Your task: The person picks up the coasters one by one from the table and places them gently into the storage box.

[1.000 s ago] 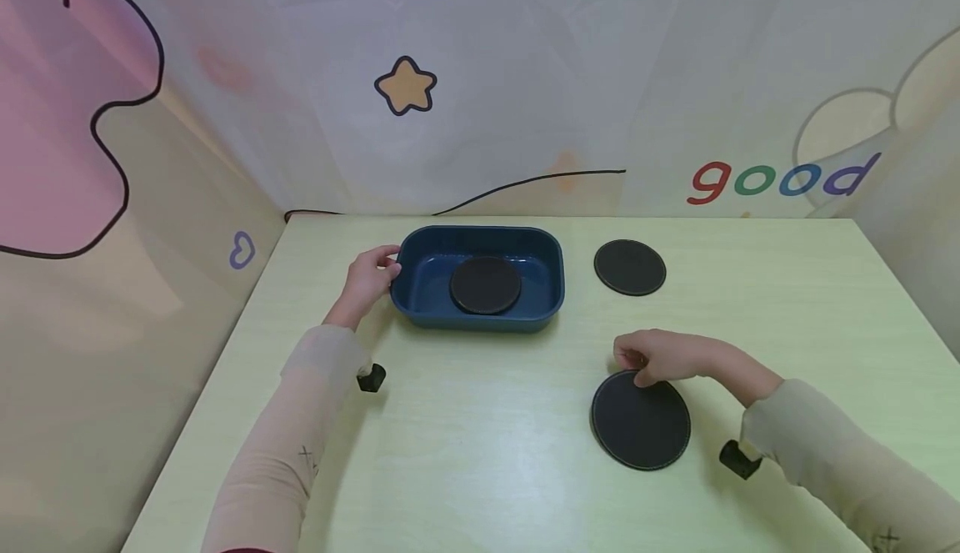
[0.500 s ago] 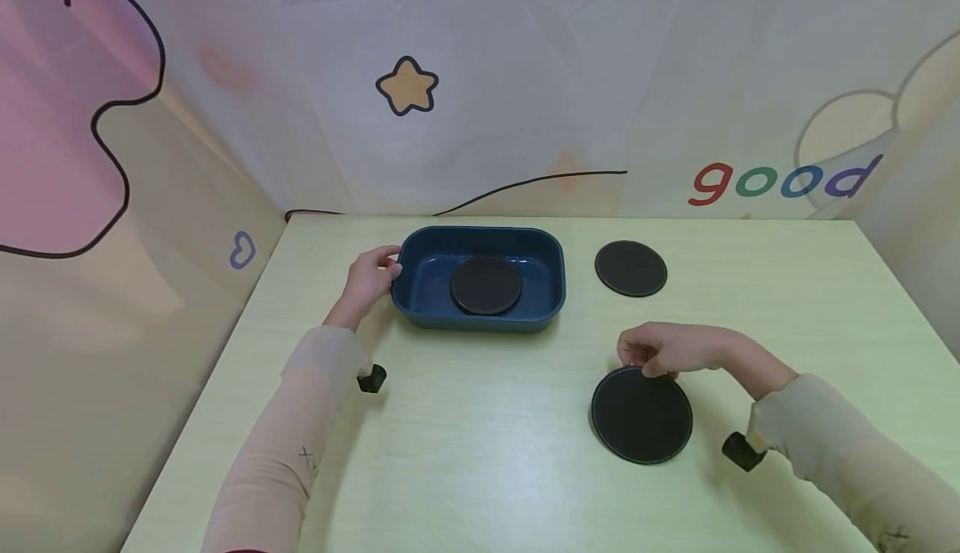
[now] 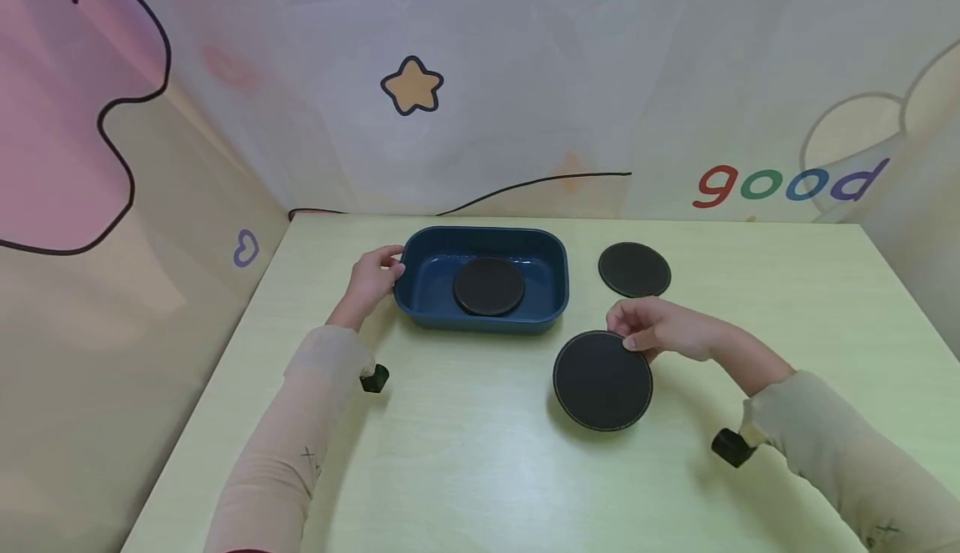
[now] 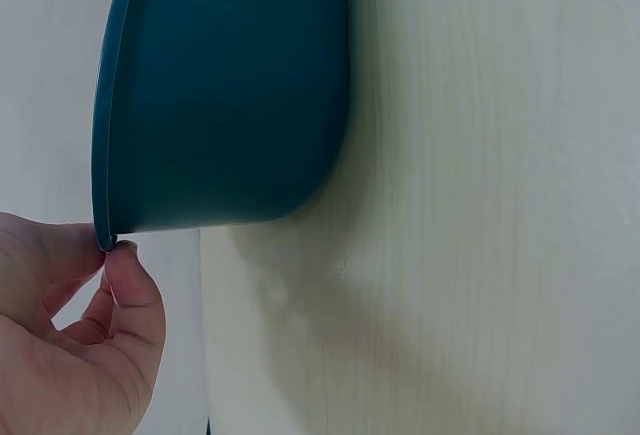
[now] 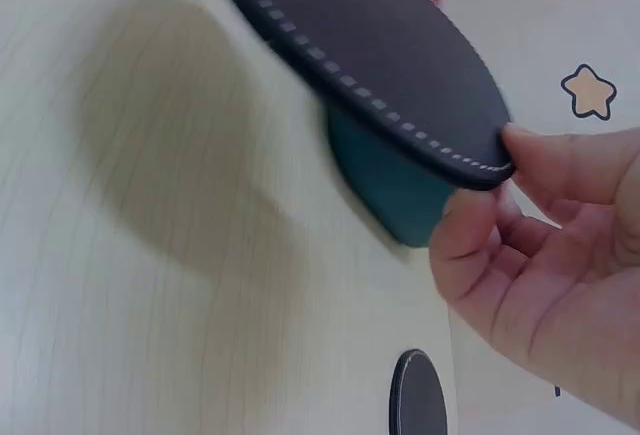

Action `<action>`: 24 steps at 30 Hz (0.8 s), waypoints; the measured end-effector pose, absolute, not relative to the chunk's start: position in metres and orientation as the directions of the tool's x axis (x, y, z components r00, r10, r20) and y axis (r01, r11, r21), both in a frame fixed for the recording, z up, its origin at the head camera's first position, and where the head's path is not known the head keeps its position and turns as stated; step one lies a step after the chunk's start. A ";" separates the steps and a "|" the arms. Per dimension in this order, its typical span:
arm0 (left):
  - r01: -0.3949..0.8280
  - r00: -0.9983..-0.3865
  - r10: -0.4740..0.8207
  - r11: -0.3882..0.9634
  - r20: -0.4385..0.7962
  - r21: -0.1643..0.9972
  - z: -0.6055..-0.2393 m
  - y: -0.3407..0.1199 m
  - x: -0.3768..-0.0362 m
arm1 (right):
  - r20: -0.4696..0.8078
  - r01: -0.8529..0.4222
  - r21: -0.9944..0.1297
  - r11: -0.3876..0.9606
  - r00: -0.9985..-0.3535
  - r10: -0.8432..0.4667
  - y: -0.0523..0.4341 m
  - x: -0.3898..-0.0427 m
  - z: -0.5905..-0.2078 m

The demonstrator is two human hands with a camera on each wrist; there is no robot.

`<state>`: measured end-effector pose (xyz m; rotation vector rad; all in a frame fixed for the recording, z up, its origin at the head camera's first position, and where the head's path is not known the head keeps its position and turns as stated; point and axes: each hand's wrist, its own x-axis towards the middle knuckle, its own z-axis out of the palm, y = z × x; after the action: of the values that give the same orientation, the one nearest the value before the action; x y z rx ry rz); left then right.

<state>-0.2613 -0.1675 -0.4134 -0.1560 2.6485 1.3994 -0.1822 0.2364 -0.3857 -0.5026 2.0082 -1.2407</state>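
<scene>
A dark blue rectangular tray [image 3: 553, 273] stands at the back middle of the pale green table [image 3: 465, 444], with one round black coaster [image 3: 488, 285] lying inside it. My left hand [image 3: 369, 279] pinches the tray's left rim [image 4: 102, 225]. My right hand [image 3: 651, 326] pinches the far edge of a larger black stitched coaster [image 3: 602, 379] and holds it lifted and tilted above the table, just right of the tray's front corner. The right wrist view shows that coaster [image 5: 360, 55] from below with the tray [image 5: 385, 180] behind it.
A third black coaster [image 3: 633, 269] lies flat to the right of the tray, also seen small in the right wrist view as a coaster [image 5: 417, 395]. Printed fabric walls close the table at the back and both sides.
My right hand lifted the large coaster off the table and carried it left and away from me, toward the tray. My left hand stayed on the tray rim.
</scene>
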 end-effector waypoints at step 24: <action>-0.165 -0.983 -0.025 0.561 -0.183 0.811 -0.414 -0.168 -0.262 | -0.241 0.209 -0.970 0.120 -0.864 -0.442 0.189 -0.205 -0.387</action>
<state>-0.2621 -0.1678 -0.4136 -0.1622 2.6397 1.3959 -0.2048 0.1895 -0.3874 -0.2241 1.9258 -1.7941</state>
